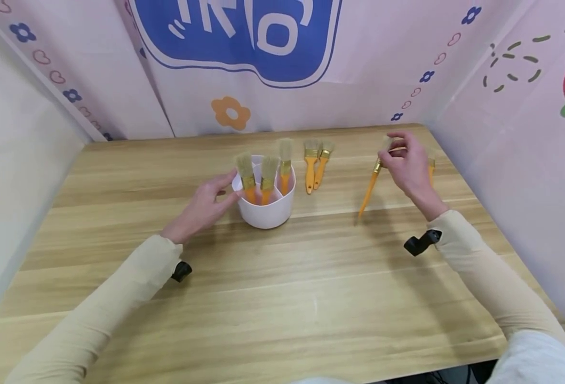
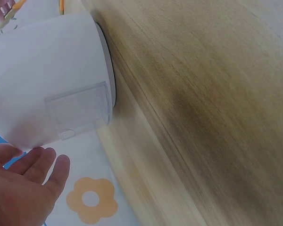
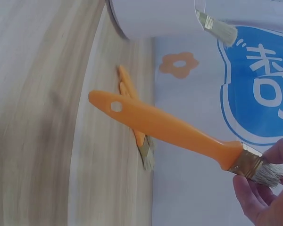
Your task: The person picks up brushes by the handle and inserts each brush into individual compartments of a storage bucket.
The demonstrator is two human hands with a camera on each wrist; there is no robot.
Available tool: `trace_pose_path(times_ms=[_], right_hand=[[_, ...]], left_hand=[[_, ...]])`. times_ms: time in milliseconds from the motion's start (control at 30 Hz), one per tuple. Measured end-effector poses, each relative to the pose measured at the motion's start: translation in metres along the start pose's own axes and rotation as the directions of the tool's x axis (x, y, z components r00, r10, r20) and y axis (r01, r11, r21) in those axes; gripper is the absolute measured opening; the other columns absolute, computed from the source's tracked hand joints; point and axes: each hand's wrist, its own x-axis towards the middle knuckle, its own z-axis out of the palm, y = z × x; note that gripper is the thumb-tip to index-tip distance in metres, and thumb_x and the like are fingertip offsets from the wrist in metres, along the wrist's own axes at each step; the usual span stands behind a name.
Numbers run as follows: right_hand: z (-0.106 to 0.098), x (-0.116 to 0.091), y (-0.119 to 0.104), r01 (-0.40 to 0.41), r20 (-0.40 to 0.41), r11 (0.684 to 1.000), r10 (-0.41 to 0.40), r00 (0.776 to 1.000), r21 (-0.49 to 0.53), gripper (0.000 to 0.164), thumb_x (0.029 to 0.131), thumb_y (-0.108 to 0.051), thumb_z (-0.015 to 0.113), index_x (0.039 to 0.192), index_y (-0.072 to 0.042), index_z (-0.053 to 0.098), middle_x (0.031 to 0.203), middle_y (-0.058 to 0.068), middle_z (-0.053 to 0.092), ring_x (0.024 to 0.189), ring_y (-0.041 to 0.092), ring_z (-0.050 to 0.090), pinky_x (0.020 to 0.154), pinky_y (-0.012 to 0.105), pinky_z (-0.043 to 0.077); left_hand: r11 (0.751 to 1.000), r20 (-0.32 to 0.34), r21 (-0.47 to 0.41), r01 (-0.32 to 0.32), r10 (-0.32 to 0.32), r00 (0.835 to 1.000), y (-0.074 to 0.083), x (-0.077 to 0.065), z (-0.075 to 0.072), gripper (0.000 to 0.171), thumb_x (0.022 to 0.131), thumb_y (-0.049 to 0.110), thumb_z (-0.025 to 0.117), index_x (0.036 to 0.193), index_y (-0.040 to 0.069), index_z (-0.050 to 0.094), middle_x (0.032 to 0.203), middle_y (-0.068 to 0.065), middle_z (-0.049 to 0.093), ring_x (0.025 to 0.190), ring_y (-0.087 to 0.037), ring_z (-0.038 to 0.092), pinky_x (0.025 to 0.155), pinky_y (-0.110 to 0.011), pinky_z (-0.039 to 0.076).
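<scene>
My left hand holds the left side of a white divided brush holder, thumb toward the front and fingers farther back. In the left wrist view its fingers lie along the holder's wall. Three paintbrushes stand in the holder, bristles up; one paintbrush is in the right compartment. My right hand pinches another paintbrush near its bristles, above the right part of the table. Its orange handle points down, and the thumb and fingertips are at the metal band and bristles.
Two paintbrushes, one flat and one slimmer, lie right of the holder. Another paintbrush is partly hidden behind my right hand. Printed cloth walls stand at the back and sides of the wooden table.
</scene>
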Motion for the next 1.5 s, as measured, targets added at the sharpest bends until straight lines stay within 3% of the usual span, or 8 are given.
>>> trace_pose_path(times_ms=[200, 733, 1033, 1500], right_hand=[[0.007, 0.002, -0.007, 0.04, -0.027, 0.999, -0.04, 0.999, -0.021, 0.042, 0.085, -0.013, 0.063, 0.125, -0.005, 0.051, 0.095, -0.004, 0.054, 0.079, -0.005, 0.056, 0.064, 0.006, 0.048], [0.05, 0.01, -0.058, 0.125, -0.052, 0.954, -0.115, 0.992, 0.272, 0.041, 0.086, -0.005, 0.06, 0.125, -0.003, 0.049, 0.102, -0.002, 0.051, 0.09, 0.01, 0.057, 0.071, 0.014, 0.054], [0.063, -0.003, -0.102, 0.165, -0.054, 0.918, -0.156, 0.986, 0.361, 0.04, 0.085, 0.001, 0.058, 0.123, 0.004, 0.048, 0.098, 0.0, 0.051, 0.088, 0.012, 0.057, 0.075, 0.019, 0.056], [0.069, -0.007, -0.113, 0.25, -0.123, 0.862, -0.218, 0.968, 0.441, 0.038, 0.083, 0.002, 0.058, 0.12, 0.003, 0.05, 0.094, -0.002, 0.051, 0.086, 0.011, 0.057, 0.07, 0.016, 0.054]], left_hand=[[1.0, -0.003, -0.01, 0.019, -0.019, 1.0, 0.002, 0.001, 0.001, 0.066, 0.094, 0.044, 0.049, 0.146, 0.009, 0.03, 0.151, -0.012, 0.033, 0.136, -0.03, 0.038, 0.104, -0.049, 0.043], [1.0, 0.002, -0.017, 0.001, -0.001, 1.0, 0.0, -0.002, 0.002, 0.065, 0.095, 0.042, 0.048, 0.147, 0.01, 0.028, 0.152, -0.012, 0.031, 0.138, -0.03, 0.034, 0.105, -0.049, 0.042], [1.0, -0.001, -0.006, 0.01, -0.01, 1.0, 0.001, -0.003, 0.0, 0.066, 0.094, 0.047, 0.048, 0.147, 0.013, 0.028, 0.152, -0.01, 0.032, 0.137, -0.03, 0.037, 0.105, -0.047, 0.043], [1.0, 0.004, 0.012, 0.009, -0.009, 1.0, 0.0, -0.001, 0.0, 0.064, 0.095, 0.041, 0.048, 0.147, 0.01, 0.028, 0.152, -0.012, 0.032, 0.137, -0.031, 0.036, 0.104, -0.048, 0.043]])
